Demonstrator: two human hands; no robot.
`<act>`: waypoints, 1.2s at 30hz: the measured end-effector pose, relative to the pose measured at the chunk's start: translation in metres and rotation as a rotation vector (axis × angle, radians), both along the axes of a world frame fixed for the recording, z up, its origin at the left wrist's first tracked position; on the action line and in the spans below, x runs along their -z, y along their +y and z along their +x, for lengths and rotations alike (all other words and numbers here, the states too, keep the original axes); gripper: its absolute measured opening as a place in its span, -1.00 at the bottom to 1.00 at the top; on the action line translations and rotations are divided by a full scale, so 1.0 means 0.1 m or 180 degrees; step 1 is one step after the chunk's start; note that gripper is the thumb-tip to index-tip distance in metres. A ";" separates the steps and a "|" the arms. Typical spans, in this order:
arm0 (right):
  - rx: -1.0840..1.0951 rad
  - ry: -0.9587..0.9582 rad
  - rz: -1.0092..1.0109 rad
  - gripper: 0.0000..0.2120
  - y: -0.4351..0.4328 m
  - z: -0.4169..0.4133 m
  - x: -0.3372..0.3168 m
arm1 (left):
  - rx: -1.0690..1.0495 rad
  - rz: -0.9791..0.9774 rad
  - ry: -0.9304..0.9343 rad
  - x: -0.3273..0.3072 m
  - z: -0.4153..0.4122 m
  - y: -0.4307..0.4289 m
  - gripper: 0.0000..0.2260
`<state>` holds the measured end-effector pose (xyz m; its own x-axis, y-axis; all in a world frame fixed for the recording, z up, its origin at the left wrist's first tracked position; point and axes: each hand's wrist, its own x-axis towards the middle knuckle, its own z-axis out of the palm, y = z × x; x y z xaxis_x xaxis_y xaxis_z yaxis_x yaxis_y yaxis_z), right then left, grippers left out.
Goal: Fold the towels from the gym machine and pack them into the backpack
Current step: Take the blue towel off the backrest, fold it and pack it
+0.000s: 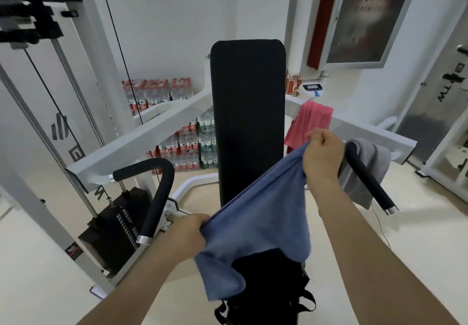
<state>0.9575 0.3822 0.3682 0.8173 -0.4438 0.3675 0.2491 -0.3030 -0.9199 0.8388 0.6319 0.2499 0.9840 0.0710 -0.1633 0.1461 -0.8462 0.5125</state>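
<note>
A blue towel (260, 220) hangs stretched between my two hands in front of the gym machine's black back pad (248, 111). My right hand (323, 157) grips its upper corner, raised near the right handle. My left hand (192, 231) pinches the lower left edge. Beneath the towel sits a black backpack (268, 289) with loose straps, partly covered by the cloth. A pink towel (310, 124) is draped over the machine's right white arm, and a grey towel (364, 172) hangs on the right black handle (367, 180).
The white machine frame (141, 137) spreads to both sides, with a left black handle (157, 198) and a weight stack (116, 225) at lower left. Packs of bottled water (182, 144) are stacked against the back wall. Another machine stands at the far right.
</note>
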 end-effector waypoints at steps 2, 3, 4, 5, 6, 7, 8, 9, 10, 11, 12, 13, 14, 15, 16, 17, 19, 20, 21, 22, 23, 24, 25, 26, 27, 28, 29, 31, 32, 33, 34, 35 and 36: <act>0.0272 0.0020 0.0193 -0.74 -0.17 0.05 0.02 | -0.0151 0.0131 0.0136 0.20 -0.05 0.13 -0.92; 0.0346 0.0054 0.0011 -0.73 -0.26 0.07 0.03 | -0.0276 0.0036 0.0225 0.32 -0.06 0.21 -0.95; 0.0325 0.0127 -0.0298 -0.73 -0.33 0.09 0.05 | -0.0401 -0.0142 0.0320 0.49 -0.04 0.31 -0.91; 0.0211 0.0238 -0.0626 -0.72 -0.39 0.11 0.08 | -0.0464 -0.0359 0.0386 0.62 -0.01 0.39 -0.85; 0.0045 0.0361 -0.0890 -0.73 -0.41 0.13 0.11 | -0.0494 -0.0542 0.0419 0.64 0.02 0.40 -0.82; -0.0155 0.0466 -0.1040 -0.74 -0.39 0.12 0.14 | -0.0459 -0.0731 0.0360 0.52 0.03 0.32 -0.83; -0.0406 0.0545 -0.1055 -0.75 -0.34 0.11 0.17 | -0.0416 -0.1019 0.0225 0.27 0.03 0.18 -0.83; -0.0707 0.0609 -0.0961 -0.75 -0.26 0.06 0.17 | -0.0404 -0.1398 0.0161 0.06 0.06 0.05 -0.80; -0.1085 0.0720 -0.0800 -0.76 -0.15 0.00 0.19 | -0.0372 -0.1750 0.0132 -0.12 0.11 -0.07 -0.78; -0.1589 0.0862 -0.0632 -0.79 -0.04 -0.10 0.17 | -0.0307 -0.2003 0.0084 -0.31 0.17 -0.17 -0.79; -0.2193 0.1082 -0.0592 -0.81 0.09 -0.23 0.15 | -0.0234 -0.2158 0.0000 -0.46 0.22 -0.26 -0.81; -0.2832 0.1295 -0.0719 -0.81 0.20 -0.35 0.14 | -0.0126 -0.2216 -0.0076 -0.62 0.25 -0.32 -0.82; -0.3382 0.1414 -0.0944 -0.80 0.31 -0.45 0.13 | -0.0041 -0.2290 -0.0131 -0.73 0.26 -0.36 -0.79; -0.3735 0.1394 -0.1171 -0.82 0.39 -0.50 0.14 | 0.0017 -0.2319 -0.0179 -0.83 0.26 -0.39 -0.77; -0.3768 0.1255 -0.1403 -0.87 0.43 -0.52 0.15 | 0.0058 -0.2268 -0.0241 -0.89 0.26 -0.38 -0.77; -0.3613 0.1101 -0.1577 -0.90 0.45 -0.49 0.14 | 0.0108 -0.2117 -0.0331 -0.95 0.24 -0.36 -0.80; -0.3264 0.0943 -0.1851 -0.79 0.41 -0.40 0.09 | 0.0113 -0.1833 -0.0455 -1.03 0.19 -0.26 -0.86; -0.3153 0.0959 -0.1839 -0.76 0.38 -0.37 0.06 | 0.0062 -0.1745 -0.0441 -1.05 0.16 -0.19 -0.85; -0.3085 0.0978 -0.1682 -0.74 0.35 -0.35 0.02 | 0.0037 -0.1676 -0.0356 -1.05 0.13 -0.10 -0.84; -0.3005 0.1028 -0.1441 -0.70 0.33 -0.31 0.01 | 0.0046 -0.1613 -0.0241 -1.04 0.10 -0.01 -0.82; -0.2891 0.1100 -0.1145 -0.65 0.32 -0.27 0.00 | 0.0066 -0.1548 -0.0166 -1.02 0.06 0.07 -0.82; -0.2764 0.1201 -0.0877 -0.61 0.30 -0.24 0.00 | 0.0067 -0.1523 -0.0138 -1.00 0.02 0.15 -0.80; -0.2643 0.1301 -0.0588 -0.59 0.29 -0.21 0.02 | 0.0046 -0.1583 -0.0121 -0.97 -0.02 0.24 -0.78; -0.2519 0.1417 -0.0222 -0.60 0.27 -0.17 0.06 | 0.0002 -0.1715 -0.0098 -0.95 -0.07 0.31 -0.77; -0.2374 0.1574 0.0221 -0.66 0.25 -0.12 0.10 | -0.0066 -0.1947 -0.0112 -0.93 -0.13 0.38 -0.76; -0.2215 0.1784 0.0607 -0.77 0.22 -0.08 0.14 | -0.0183 -0.2239 -0.0178 -0.91 -0.18 0.44 -0.74; -0.2098 0.1985 0.0881 -0.85 0.20 -0.07 0.17 | -0.0365 -0.2571 -0.0287 -0.90 -0.22 0.48 -0.74; -0.2083 0.2214 0.1036 -0.84 0.18 -0.07 0.22 | -0.0763 -0.3220 -0.0529 -0.90 -0.27 0.51 -0.83; -0.2114 0.2267 0.0893 -0.84 0.19 -0.08 0.24 | -0.0905 -0.3461 -0.0634 -0.90 -0.28 0.52 -0.89; -0.2140 0.2293 0.0640 -0.84 0.20 -0.09 0.25 | -0.0999 -0.3646 -0.0725 -0.91 -0.29 0.51 -0.93; -0.2149 0.2310 0.0415 -0.85 0.22 -0.11 0.24 | -0.1030 -0.3777 -0.0809 -0.93 -0.30 0.51 -0.92; -0.2122 0.2328 0.0320 -0.85 0.22 -0.12 0.24 | -0.1036 -0.3872 -0.0905 -0.93 -0.30 0.49 -0.87; -0.2104 0.2335 0.0380 -0.83 0.22 -0.12 0.24 | -0.1096 -0.3926 -0.1024 -0.95 -0.31 0.48 -0.82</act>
